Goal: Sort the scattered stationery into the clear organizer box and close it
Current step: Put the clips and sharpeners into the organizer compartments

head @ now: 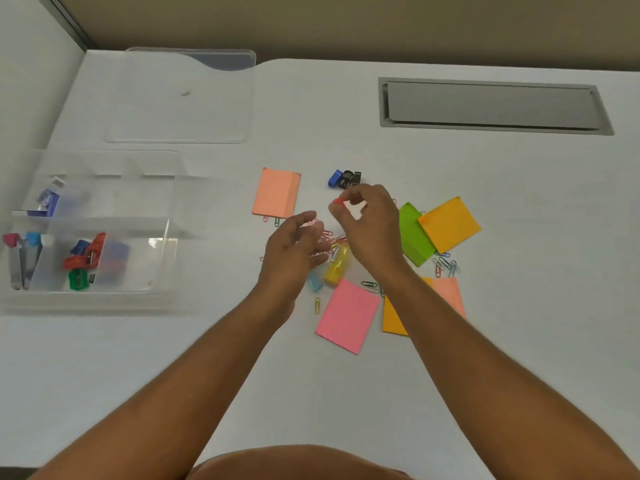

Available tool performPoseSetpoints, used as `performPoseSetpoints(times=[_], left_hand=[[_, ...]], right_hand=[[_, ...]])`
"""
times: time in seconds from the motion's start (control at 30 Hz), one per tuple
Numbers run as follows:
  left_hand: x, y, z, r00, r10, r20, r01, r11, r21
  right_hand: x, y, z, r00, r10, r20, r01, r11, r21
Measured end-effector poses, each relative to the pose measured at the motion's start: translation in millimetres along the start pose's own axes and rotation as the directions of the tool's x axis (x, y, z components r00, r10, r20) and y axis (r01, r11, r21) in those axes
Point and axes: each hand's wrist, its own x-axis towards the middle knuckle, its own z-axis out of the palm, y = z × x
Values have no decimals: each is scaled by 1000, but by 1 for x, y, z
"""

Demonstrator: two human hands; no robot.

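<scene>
Right hand (369, 225) pinches small red item (337, 201), type unresolved. Arm covers part of orange note (393, 318). Organizer box (162, 258) contents blurred.

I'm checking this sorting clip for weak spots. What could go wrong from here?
1. The right hand pinches a small red item only at the fingertips; it may slip on the way to the organizer box.
2. Paper clips lie scattered among the sticky note pads, so some may be missed.
3. The lid lies apart, behind the box.

Clear glossy plastic organizer box (162, 258), matt paper sticky notes (347, 315), smooth white table (138, 375)
</scene>
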Motion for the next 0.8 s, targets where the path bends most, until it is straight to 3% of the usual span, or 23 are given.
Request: performPoseSetpoints(times=[0.07, 0.17, 0.3, 0.4, 0.47, 0.53, 0.6, 0.7, 0.8], left_hand=[[1, 6, 4, 985, -87, 150, 121, 966, -230], [-2, 3, 4, 961, -77, 264, 146, 956, -253], [2, -4, 0, 984, -159, 78, 172, 962, -212], [3, -1, -5, 985, -174, 0, 171, 967, -187], [1, 2, -5, 981, -192, 14, 192, 968, -163], [1, 4, -6, 975, -221, 36, 224, 958, -179], [0, 6, -9, 974, -219, 52, 225, 949, -222], [2, 5, -15, 984, -179, 23, 179, 957, -228], [6, 2, -21, 985, -167, -37, 157, 967, -200]], right_hand=[[-26, -13, -6, 1000, 23, 6, -23, 993, 114], [-51, -13, -5, 996, 52, 76, -59, 993, 100], [-38, -3, -15, 967, -28, 252, 23, 999, 23], [3, 6, -23, 976, -117, 183, 143, 981, -134], [36, 16, -20, 984, -111, 136, 146, 948, -283], [60, 26, -14, 981, -76, 181, 137, 923, -359], [73, 35, -8, 971, -48, 235, 137, 915, -379], [69, 37, -6, 976, -60, 209, 138, 915, -380], [37, 22, -11, 987, -81, 141, 111, 969, -219]])
